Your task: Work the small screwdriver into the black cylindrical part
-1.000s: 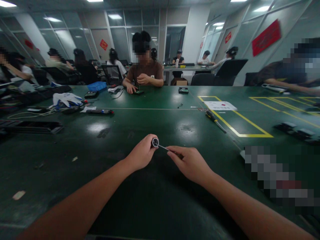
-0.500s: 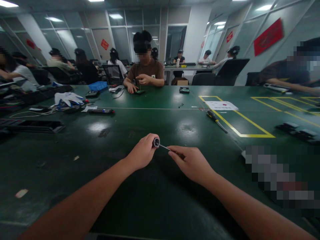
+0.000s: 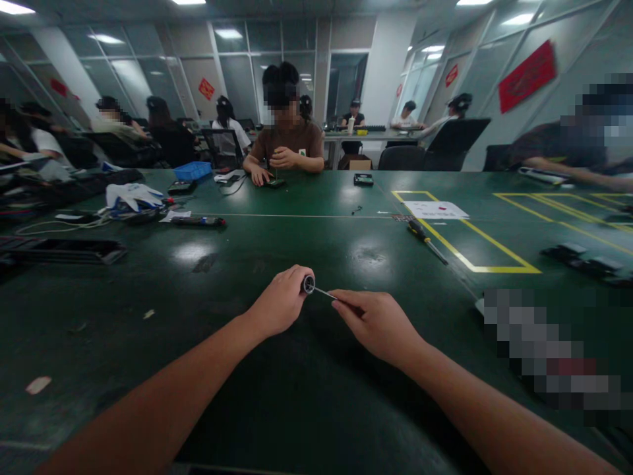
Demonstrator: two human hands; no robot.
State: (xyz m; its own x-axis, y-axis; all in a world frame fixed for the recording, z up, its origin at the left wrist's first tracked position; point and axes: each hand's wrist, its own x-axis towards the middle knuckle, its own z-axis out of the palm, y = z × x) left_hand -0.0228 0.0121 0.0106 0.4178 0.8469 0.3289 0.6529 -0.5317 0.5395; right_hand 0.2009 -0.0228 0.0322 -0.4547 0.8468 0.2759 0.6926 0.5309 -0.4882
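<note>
My left hand (image 3: 281,302) is closed around a dark cylinder with a round, silver-rimmed open end (image 3: 308,284), which faces me and to the right. Most of its body is hidden in my fingers. In my right hand (image 3: 380,323) is a slim metal tool with a thin shaft (image 3: 324,292), pinched between thumb and fingers. Its tip meets the cylinder's open end; whether it is inside or only at the rim I cannot tell. Both hands are above the green table (image 3: 277,409). My palm and fingers cover the tool's rear part.
A yellow-and-black screwdriver (image 3: 426,240) lies ahead to the right, beside white paper (image 3: 438,210) and yellow tape. Gloves (image 3: 133,196), a pen-like tool (image 3: 198,222) and a black tray (image 3: 64,251) are at left. A co-worker (image 3: 284,145) sits opposite. A blurred-out object (image 3: 544,349) lies near my right arm.
Both hands keep their grips, and the tool's tip stays at the cylinder's open end. The whole view has shifted very slightly.
</note>
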